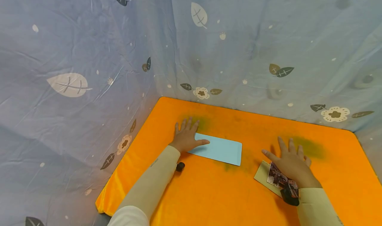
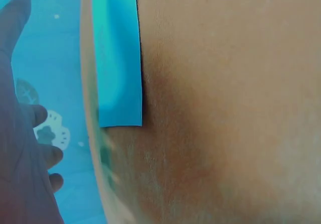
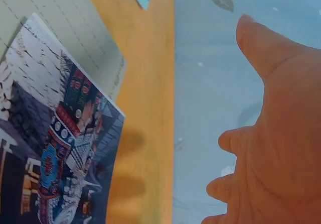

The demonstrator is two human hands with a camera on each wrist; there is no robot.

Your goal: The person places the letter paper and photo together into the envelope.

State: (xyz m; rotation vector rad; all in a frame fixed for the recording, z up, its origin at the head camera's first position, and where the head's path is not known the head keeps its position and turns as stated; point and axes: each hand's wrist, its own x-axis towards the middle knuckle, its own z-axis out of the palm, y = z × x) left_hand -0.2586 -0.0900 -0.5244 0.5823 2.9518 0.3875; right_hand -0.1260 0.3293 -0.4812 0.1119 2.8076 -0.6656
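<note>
A light blue envelope-like paper (image 1: 221,149) lies flat on the orange table. My left hand (image 1: 185,138) is spread over its left end, fingers straight; the left wrist view shows that hand (image 2: 22,143) raised beside the blue paper (image 2: 118,73). My right hand (image 1: 290,164) hovers with fingers spread above a colour photo (image 1: 276,175), which lies on a cream lined sheet (image 1: 262,173). In the right wrist view the photo (image 3: 55,143) shows patterned clothing, and the right hand (image 3: 281,128) is apart from it. Neither hand holds anything.
The orange cloth-covered table (image 1: 209,193) meets a blue-grey curtain (image 1: 238,47) with leaf and flower prints at its back, and another stretch of curtain (image 1: 59,120) hangs on the left. Black wrist cameras sit under both wrists.
</note>
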